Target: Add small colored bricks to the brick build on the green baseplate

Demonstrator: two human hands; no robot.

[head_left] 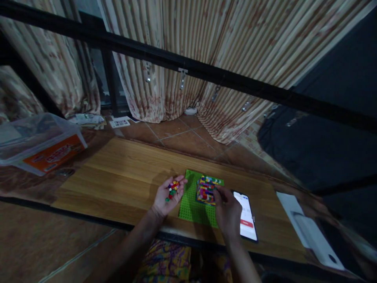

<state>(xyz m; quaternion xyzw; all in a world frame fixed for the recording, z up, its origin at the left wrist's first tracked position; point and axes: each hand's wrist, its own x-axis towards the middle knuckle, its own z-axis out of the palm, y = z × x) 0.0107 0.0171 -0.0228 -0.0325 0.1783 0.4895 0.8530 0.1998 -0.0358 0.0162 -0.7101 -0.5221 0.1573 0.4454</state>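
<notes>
Far left: clear plastic bin [38,127], orange label [55,154]. On wooden tabletop [118,177]: left hand [163,198] palm up, fingers loosely extended, small toy bricks [173,186] resting in palm. Next, green studded baseplate [190,208] bearing multicoloured brick build [206,189]. Right hand [228,210]: fingers curled at build's right side; cannot tell if gripping. Beside it, lit smartphone [247,210].

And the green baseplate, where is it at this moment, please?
In the head view, the green baseplate lies on the wooden tabletop, at lower centre, between the open left hand and the phone, with the brick build on it.
</notes>
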